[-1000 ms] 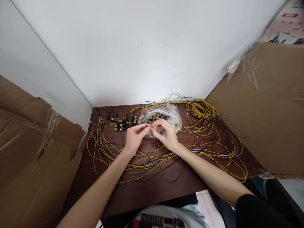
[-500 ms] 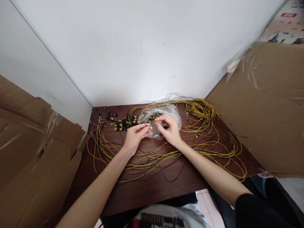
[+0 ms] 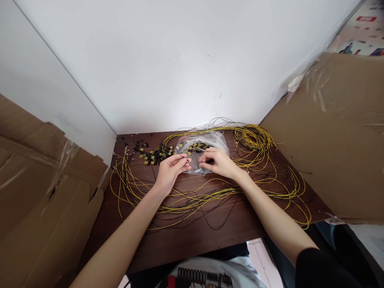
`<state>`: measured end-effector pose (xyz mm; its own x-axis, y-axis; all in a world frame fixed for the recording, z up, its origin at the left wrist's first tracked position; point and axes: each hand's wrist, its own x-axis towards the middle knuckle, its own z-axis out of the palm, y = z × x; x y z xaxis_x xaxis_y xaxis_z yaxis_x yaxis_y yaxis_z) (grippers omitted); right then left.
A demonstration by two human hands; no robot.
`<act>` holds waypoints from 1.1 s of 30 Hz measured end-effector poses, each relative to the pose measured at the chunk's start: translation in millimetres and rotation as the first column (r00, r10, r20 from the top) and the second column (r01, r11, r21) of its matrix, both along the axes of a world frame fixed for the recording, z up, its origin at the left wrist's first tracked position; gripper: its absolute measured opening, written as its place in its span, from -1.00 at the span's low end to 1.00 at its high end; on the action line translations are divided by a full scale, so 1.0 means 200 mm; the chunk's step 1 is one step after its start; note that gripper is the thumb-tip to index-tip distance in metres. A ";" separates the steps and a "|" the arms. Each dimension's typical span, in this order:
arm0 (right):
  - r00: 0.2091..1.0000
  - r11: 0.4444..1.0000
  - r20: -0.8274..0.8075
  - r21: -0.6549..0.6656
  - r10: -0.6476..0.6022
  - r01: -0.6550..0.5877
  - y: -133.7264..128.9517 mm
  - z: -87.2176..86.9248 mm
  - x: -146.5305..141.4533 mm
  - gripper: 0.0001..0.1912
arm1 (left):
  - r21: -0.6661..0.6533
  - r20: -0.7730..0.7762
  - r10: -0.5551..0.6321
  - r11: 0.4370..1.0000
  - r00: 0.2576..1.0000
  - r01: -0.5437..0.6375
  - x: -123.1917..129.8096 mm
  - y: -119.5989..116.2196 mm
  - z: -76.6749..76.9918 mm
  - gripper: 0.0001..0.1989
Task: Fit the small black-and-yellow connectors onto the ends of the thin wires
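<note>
The right hand (image 3: 220,162) has moved away from the left (image 3: 171,172) and now hovers over the bag (image 3: 195,162) of connectors on the desk (image 3: 192,240), fingers slightly parted; I can't tell if it holds anything. The left stays put beside it, pinching a small black part (image 3: 187,161) between thumb and fingertips.

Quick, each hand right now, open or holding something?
Left hand: closed, pinching a small black part.
Right hand: curled over the bag; can't tell whether it's open or holding anything.
</note>
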<state>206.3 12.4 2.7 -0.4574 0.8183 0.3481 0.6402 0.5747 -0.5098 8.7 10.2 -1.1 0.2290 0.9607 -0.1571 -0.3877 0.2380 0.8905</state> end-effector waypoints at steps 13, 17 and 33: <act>0.907 0.967 -0.413 -0.252 -0.082 -0.028 -0.03 0.01 -0.06 -0.85 | 0.022 0.028 -0.028 0.999 0.999 0.028 0.00 0.00 0.00 -0.73; 0.778 0.930 -0.611 -0.352 -0.147 -0.101 -0.03 0.00 -0.08 -0.76 | 0.043 0.025 -0.043 0.998 0.999 0.042 0.00 0.00 -0.01 -0.76; 0.898 0.999 -0.437 -0.025 -0.046 0.039 -0.09 0.04 -0.16 -0.93 | 0.042 0.009 -0.023 0.999 1.000 0.023 0.00 -0.01 0.00 -0.75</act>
<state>174.1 -5.1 10.1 -0.2261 0.8406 0.4922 0.3741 0.5414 -0.7529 9.1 9.2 -1.9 0.2522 0.9608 -0.1149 -0.3906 0.2097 0.8964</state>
